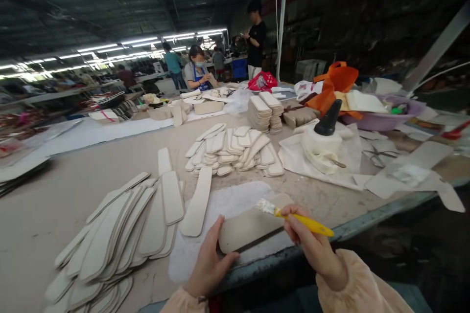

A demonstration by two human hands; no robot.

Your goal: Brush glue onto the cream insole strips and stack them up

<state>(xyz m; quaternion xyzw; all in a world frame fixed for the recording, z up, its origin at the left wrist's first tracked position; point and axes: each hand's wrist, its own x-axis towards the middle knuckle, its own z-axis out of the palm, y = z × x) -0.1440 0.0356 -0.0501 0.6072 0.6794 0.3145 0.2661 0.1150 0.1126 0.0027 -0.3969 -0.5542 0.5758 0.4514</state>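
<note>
My right hand (306, 239) is closed around the yellow handle of a paintbrush (312, 224). White stuff coats the bristles, which hover over or touch a long beige panel (249, 227) with rounded corners; I cannot tell which. That panel seems to have some thickness, perhaps a stack. At its left end my left hand (211, 259) grips it between thumb and fingers. Beneath lies a white sheet (183, 254) at the table's front edge. Left of it, a fanned pile of pale panels (110, 234) spreads out, with a single loose panel (197, 200) beside my left hand.
Smaller pale pieces (235, 149) lie heaped mid-table, with neat stacks (260, 113) behind. At right stand a white container with a black cone top (326, 122), scissors (380, 155) and a purple basin (389, 120). A seated person (196, 71) and a standing person (257, 39) are beyond.
</note>
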